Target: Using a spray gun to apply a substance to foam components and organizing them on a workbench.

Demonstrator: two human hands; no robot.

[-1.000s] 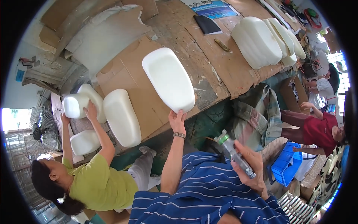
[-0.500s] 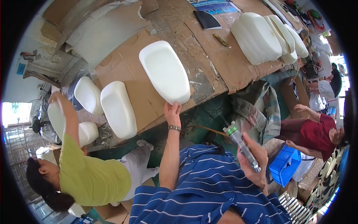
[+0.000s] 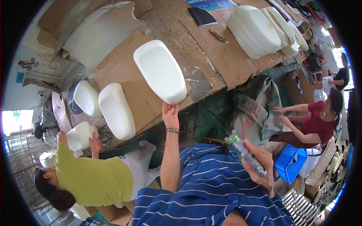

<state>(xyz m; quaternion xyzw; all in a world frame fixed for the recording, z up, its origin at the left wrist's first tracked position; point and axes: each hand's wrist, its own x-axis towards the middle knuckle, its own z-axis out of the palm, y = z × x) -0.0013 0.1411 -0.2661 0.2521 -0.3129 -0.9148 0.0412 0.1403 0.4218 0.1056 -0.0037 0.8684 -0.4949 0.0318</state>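
Note:
A white moulded shell (image 3: 160, 71), a long shallow tub shape with rounded ends, lies on brown cardboard (image 3: 132, 75) on the workbench. My left hand (image 3: 171, 115) grips its near end, palm up, with the fingertips partly hidden at the rim. In my right hand (image 3: 259, 162) is a grey cylindrical tool with a green collar (image 3: 247, 153), held in front of my body; its far tip is blurred. Two similar white shells (image 3: 117, 111) (image 3: 87, 98) rest on the bench to the left.
At left, a co-worker in yellow-green (image 3: 94, 180) handles another white shell (image 3: 81, 135). Stacked white shells (image 3: 256, 32) stand back right, near a dark folder (image 3: 203, 16). A person in red (image 3: 320, 120) is at right, by a blue crate (image 3: 290, 164) and grey sheeting (image 3: 260, 101).
The co-worker in yellow-green has lowered a white shell onto the bench. The person in red has turned and reached toward the sheeting. My hands keep their holds; the view has shifted slightly.

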